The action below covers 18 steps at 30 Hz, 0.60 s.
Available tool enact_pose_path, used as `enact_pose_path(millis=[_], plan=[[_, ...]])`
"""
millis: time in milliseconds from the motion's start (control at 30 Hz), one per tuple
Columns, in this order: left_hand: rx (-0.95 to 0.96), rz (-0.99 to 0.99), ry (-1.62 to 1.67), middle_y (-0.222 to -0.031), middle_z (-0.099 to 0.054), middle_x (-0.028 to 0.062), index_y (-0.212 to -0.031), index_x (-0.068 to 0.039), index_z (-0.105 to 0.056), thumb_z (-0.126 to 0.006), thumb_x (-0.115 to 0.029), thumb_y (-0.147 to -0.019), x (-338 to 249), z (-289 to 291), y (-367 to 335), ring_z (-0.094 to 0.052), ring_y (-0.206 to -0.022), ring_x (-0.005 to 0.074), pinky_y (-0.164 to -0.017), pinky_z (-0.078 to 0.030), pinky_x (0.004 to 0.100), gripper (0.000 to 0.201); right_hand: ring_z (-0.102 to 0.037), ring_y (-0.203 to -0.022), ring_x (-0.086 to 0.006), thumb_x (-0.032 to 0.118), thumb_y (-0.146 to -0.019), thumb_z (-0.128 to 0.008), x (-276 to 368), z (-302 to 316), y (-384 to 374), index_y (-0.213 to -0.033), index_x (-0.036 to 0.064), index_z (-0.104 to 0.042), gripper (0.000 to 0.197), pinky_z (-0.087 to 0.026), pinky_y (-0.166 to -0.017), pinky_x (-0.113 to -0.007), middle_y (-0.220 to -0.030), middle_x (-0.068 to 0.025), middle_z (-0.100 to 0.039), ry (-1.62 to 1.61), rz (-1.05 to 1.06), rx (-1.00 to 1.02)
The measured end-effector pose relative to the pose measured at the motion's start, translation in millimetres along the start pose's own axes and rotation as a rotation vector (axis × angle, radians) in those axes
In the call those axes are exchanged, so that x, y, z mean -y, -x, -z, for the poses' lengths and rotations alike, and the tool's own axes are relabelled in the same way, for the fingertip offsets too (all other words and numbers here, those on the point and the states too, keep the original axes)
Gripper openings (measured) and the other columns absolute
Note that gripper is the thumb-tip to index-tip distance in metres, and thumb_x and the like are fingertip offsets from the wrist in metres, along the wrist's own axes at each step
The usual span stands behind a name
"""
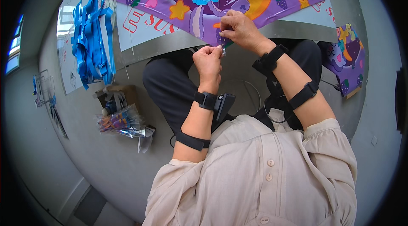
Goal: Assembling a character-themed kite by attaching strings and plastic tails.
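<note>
A shiny purple kite [293, 3] lies across the table at the far side, printed with stars, berries and a yellow moon. Its lower corner points toward me, over the table's near edge. My left hand [207, 63] is closed, thumb and forefinger pinched on the very tip of that corner. Just above and to the right, my right hand [241, 29] is closed in a pinch over the same corner. Whatever lies between its fingertips is too small to make out. A little bit of clear material shows beside the left fingertips.
Blue ribbon strips [91, 41] hang over the table's left part. White printed board [131, 35] lies under the kite. On the floor at left stand a brown box [129, 94] and a clear bag [121, 122] of colourful pieces. Another purple printed piece [346, 62] hangs at right.
</note>
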<state>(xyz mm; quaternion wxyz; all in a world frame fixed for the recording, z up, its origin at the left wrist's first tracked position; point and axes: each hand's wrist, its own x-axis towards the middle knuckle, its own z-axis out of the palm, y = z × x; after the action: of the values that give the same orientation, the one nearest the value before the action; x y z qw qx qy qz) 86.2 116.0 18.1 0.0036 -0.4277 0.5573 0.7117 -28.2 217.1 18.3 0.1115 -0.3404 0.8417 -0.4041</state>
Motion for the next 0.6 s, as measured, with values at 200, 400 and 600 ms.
enact_pose_path(millis=[200, 400, 600], plan=[[-0.007, -0.026, -0.006, -0.06, -0.055, 0.0012, -0.069, -0.002, -0.057, -0.064, -0.009, -0.083, -1, -2, -3, -0.043, -0.043, 0.0042, -0.036, -0.029, 0.0185, 0.016, -0.052, -0.084, -0.0268, 0.01, -0.066, -0.073, 5, 3, 0, -0.077, 0.0055, -0.058, 0.019, -0.045, -0.072, -0.036, -0.083, -0.0085, -0.052, 0.032, -0.048, 0.053], [-0.045, -0.025, -0.047, -0.058, -0.054, 0.0013, -0.068, -0.003, -0.057, -0.065, -0.01, -0.081, -1, -3, -6, -0.043, -0.043, 0.0053, -0.036, -0.029, 0.0191, 0.017, -0.052, -0.091, -0.0291, 0.017, -0.062, -0.077, 12, 1, -1, -0.084, 0.0069, -0.059, 0.029, -0.046, -0.077, -0.039, -0.091, -0.0094, -0.053, 0.169, -0.049, 0.07], [-0.06, -0.002, -0.054, -0.058, -0.054, 0.001, -0.068, -0.003, -0.056, -0.066, -0.008, -0.079, -2, -4, -4, -0.042, -0.042, 0.0053, -0.036, -0.03, 0.02, 0.016, -0.052, -0.092, -0.0296, 0.02, -0.06, -0.079, 10, -1, 0, -0.087, 0.0075, -0.057, 0.037, -0.046, -0.079, -0.039, -0.093, -0.0095, -0.053, 0.22, -0.017, 0.067]])
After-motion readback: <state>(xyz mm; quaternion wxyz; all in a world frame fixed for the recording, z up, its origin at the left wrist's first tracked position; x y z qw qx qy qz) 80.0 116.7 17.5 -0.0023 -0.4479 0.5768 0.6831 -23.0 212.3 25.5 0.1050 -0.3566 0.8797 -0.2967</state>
